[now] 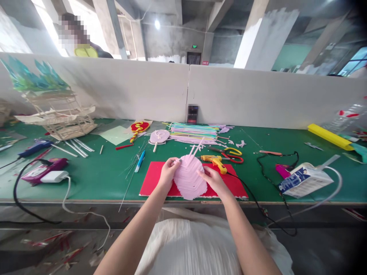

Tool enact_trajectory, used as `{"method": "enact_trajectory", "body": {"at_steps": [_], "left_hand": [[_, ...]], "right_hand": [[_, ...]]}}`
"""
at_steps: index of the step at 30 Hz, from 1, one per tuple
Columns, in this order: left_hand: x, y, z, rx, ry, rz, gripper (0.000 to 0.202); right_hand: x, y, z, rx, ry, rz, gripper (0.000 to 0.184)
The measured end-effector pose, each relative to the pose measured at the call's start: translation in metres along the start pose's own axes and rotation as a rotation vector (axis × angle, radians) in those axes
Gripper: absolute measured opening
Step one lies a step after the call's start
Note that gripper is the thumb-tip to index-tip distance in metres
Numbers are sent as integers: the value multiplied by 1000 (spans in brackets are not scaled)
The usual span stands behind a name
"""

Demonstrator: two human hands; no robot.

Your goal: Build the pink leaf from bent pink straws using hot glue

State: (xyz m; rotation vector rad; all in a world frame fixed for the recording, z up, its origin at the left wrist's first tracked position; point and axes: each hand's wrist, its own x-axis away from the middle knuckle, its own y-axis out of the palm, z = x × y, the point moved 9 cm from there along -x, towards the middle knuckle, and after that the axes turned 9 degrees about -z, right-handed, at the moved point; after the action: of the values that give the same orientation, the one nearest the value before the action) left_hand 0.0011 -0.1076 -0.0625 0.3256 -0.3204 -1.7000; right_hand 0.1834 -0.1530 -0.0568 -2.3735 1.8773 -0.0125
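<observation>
My left hand (168, 172) and my right hand (212, 179) both grip a pink round foam piece (189, 178), one on each side. Thin pale sticks (196, 148) jut from its top edge. I hold it just above a red sheet (151, 179) that lies at the front of the green table (103, 175). A yellow glue gun (215, 162) lies right behind my right hand, its black cord running off to the right.
Scissors (233, 154), a pile of coloured sticks (195, 133), a second pink disc (159, 136), a blue pen (140, 160), a stick model (59, 114) at left, a white carton (304, 180) and cables at right. Another person stands behind the grey partition (137, 88).
</observation>
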Motion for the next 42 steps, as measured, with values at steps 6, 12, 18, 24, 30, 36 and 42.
{"method": "enact_trajectory", "body": {"at_steps": [6,12,18,24,30,36,42], "left_hand": [[2,3,-2,133,-56,-3,41],[5,22,-13,129,-169,-200,38],[9,34,-24,-51,-210,-360,45],[6,28,-25,-215,-149,-332,46],[4,23,-22,-350,-115,-284,47],[6,29,-22,-351,-112,-338,45],[5,28,-27,-364,-153,-349,44]], "right_hand": [[-2,-23,-6,26,2,123,40],[-13,-43,-48,224,-77,95,34],[-25,-46,-68,386,-111,41,27],[-27,-38,-62,428,-109,51,21],[-25,-38,-66,425,-133,60,20],[-26,-39,-70,467,-141,81,20],[-26,-32,-85,513,-213,99,18]]}}
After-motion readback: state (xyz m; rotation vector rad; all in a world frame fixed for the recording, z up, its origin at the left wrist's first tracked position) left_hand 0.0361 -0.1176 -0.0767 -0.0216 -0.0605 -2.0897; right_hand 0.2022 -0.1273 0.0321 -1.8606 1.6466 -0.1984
